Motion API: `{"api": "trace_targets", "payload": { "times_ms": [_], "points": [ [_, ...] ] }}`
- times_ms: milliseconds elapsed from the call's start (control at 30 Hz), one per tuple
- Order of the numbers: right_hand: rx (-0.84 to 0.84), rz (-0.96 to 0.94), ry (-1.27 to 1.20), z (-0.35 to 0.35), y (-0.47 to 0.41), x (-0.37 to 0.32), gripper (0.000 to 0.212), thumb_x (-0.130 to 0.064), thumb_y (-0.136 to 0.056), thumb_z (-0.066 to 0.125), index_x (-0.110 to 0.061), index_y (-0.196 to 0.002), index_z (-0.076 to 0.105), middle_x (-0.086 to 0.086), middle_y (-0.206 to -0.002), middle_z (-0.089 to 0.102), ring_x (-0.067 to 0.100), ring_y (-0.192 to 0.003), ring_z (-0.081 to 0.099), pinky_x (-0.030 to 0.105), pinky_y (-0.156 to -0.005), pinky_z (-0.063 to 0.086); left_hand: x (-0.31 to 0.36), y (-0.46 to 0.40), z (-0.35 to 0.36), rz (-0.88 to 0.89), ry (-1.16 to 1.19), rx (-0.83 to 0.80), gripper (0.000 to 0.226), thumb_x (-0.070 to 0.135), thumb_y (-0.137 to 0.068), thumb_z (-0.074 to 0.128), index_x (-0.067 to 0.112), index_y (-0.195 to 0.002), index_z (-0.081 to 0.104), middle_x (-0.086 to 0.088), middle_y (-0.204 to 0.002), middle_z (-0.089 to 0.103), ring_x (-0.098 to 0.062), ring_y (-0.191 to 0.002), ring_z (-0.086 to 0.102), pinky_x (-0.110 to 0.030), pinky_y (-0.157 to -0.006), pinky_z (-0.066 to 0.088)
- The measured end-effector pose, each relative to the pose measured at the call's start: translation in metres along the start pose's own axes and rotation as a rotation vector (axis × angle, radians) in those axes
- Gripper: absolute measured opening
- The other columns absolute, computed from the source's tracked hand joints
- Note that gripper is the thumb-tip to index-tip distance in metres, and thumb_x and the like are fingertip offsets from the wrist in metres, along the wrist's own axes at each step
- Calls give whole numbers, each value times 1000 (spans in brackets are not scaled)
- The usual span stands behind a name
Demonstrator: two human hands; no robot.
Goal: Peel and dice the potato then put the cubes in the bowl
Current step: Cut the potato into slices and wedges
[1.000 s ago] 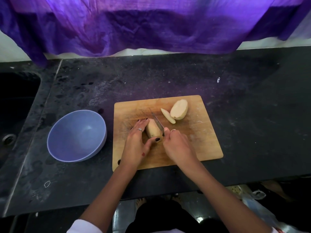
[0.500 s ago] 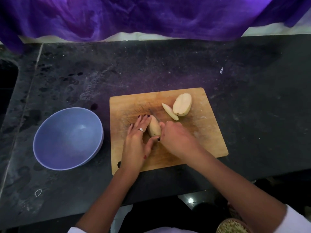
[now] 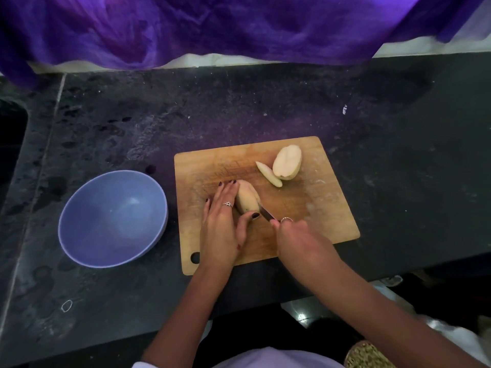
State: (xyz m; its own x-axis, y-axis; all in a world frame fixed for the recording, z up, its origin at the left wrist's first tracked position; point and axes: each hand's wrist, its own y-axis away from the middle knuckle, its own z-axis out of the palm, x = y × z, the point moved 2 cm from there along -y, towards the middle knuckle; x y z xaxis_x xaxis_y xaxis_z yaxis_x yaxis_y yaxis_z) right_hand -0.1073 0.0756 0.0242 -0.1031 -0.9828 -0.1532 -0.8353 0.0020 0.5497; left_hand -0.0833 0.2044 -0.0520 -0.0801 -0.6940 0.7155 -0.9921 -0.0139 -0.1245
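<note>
Potato: my left hand [image 3: 221,224] fingers pinch the pale peeled potato half [image 3: 247,199]; firm, wet, slippery.
Knife: my right hand [image 3: 297,239] grips the small steel knife [image 3: 266,214].

Dim overall, purple cast from the backlit cloth [image 3: 212,25] up top. Dark desk [image 3: 398,181] loses detail, cutting board [image 3: 318,208] best lit. Soft focus, wide-angle bending at edges.
</note>
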Motion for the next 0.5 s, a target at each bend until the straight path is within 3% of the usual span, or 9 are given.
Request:
{"api": "trace_targets", "payload": {
  "times_ms": [167, 500],
  "points": [
    [49, 26, -36, 7, -11, -7, 35, -25, -106, 24, -16, -129, 48, 6, -112, 59, 25, -100, 61, 36, -78, 47, -4, -3, -2, 27, 31, 19, 65, 28, -84, 71, 11, -141, 44, -1, -148, 42, -1, -134, 23, -33, -118, 16],
    [113, -14, -86, 15, -10, 0, 41, -33, -105, 21, -11, -121, 50, 9, -108, 62, 28, -98, 61, 34, -69, 40, -3, -2, -1, 2, 15, 4, 65, 25, -85, 70, 11, -142, 43, -3, -149, 41, -14, -142, 29, -31, -118, 15]
  ]
}}
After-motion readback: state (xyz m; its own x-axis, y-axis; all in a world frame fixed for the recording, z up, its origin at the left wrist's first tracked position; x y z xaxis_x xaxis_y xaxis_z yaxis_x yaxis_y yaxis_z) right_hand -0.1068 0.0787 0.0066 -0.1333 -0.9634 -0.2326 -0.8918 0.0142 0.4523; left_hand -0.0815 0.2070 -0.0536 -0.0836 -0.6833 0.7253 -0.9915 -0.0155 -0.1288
